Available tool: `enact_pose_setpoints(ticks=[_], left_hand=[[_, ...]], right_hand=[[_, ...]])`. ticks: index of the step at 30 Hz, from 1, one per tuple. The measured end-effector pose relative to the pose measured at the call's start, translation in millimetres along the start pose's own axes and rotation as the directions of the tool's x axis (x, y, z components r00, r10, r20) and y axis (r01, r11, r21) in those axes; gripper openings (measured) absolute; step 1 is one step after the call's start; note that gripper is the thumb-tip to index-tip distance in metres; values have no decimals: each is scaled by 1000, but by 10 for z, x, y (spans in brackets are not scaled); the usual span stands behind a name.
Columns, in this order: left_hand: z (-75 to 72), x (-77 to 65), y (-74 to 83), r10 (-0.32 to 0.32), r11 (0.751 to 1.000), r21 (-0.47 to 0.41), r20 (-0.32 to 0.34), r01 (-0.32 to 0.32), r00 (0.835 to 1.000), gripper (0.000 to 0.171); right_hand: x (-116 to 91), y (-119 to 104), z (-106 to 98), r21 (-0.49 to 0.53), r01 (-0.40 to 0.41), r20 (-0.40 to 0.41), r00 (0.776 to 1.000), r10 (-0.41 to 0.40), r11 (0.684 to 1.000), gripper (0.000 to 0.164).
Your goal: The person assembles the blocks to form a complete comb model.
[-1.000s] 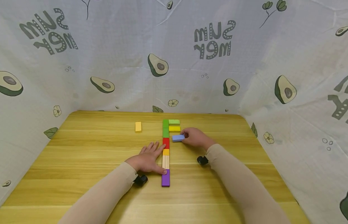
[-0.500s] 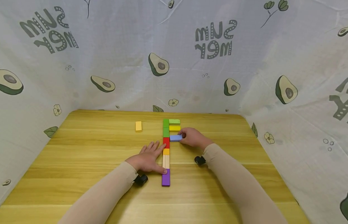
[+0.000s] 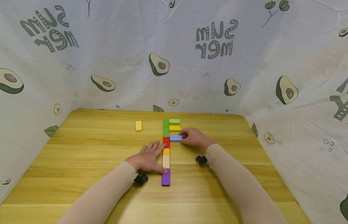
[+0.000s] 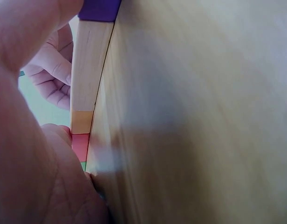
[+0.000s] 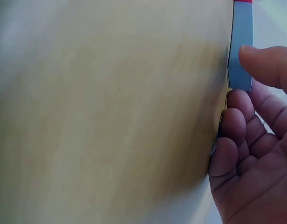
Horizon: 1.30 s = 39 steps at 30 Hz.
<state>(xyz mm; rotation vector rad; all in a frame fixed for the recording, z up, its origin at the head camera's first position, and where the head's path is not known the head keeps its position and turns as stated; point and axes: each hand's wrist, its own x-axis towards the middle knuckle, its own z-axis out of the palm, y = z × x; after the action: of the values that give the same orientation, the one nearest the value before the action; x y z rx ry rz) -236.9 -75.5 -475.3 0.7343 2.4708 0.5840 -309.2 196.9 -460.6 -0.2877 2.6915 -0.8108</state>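
A straight column of wooden blocks lies flat on the table: two green blocks [image 3: 166, 127] at the far end, then a red block [image 3: 166, 142], an orange block [image 3: 166, 151], a bare wood block [image 3: 166, 161] and a purple block [image 3: 166, 179]. My left hand [image 3: 148, 158] is spread beside it, thumb on the purple block and index fingertip on the red one. To the column's right, a blue block [image 3: 175, 138] lies crosswise, its left end against the column near the red block. My right hand [image 3: 194, 137] holds its right end, thumb on its side in the right wrist view.
Beyond the blue block, a yellow block [image 3: 175, 128] and a light green block [image 3: 174, 121] also extend right from the column. A single light orange block [image 3: 138, 126] lies apart at the far left. Behind the wooden table [image 3: 87, 149] hangs a printed cloth [image 3: 129, 46].
My right hand has moved the blue block left, from a small gap until its end meets the column. My left hand has stayed in place.
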Motion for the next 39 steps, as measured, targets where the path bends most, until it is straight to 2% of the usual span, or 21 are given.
enact_pose_setpoints(ticks=[8,30,39], left_hand=[[-39,-44,42,-4,1000,5,-10,4,1000,119],[-33,-23,28,-10,1000,-6,0,10,1000,120],[-27,-25,28,4,1000,-24,-22,-4,1000,121]], right_hand=[[5,33,-11,25,24,6,1000,-24,999,23],[3,90,-2,91,12,10,1000,-13,996,27],[-11,98,-16,96,19,11,1000,-20,995,28]])
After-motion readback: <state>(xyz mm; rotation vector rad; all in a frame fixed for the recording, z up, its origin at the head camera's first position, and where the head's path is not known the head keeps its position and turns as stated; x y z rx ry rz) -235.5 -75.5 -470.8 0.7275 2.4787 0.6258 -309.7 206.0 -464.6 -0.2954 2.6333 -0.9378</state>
